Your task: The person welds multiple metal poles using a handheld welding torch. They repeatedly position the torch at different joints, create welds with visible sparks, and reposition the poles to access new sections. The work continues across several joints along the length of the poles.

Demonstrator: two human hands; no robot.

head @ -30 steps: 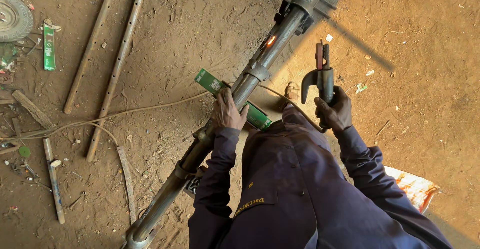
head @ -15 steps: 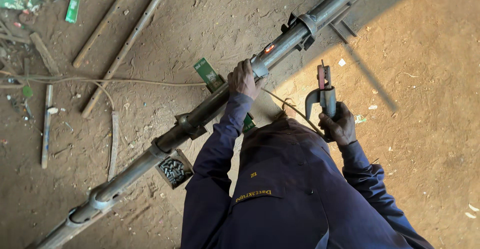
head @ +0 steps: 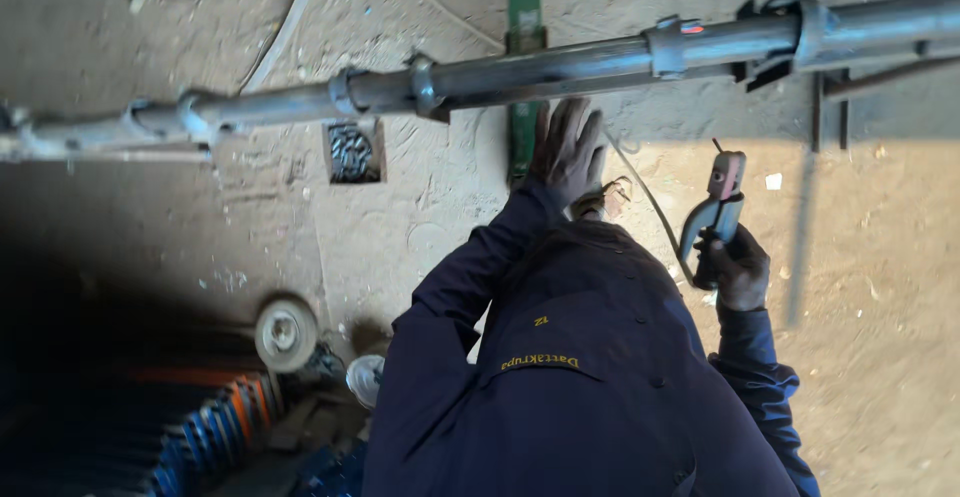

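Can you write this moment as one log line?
left hand: open, by pipe | right hand: gripping welding holder | ground: dirt

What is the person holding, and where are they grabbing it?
The right hand grips a welding holder by its handle. The left hand is open below the pipe.

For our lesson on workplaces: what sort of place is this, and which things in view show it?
Probably a rough metalwork or welding yard with a dirt floor. A long steel pipe with collars spans it, the right hand grips a welding electrode holder, and a grinding disc lies nearby.
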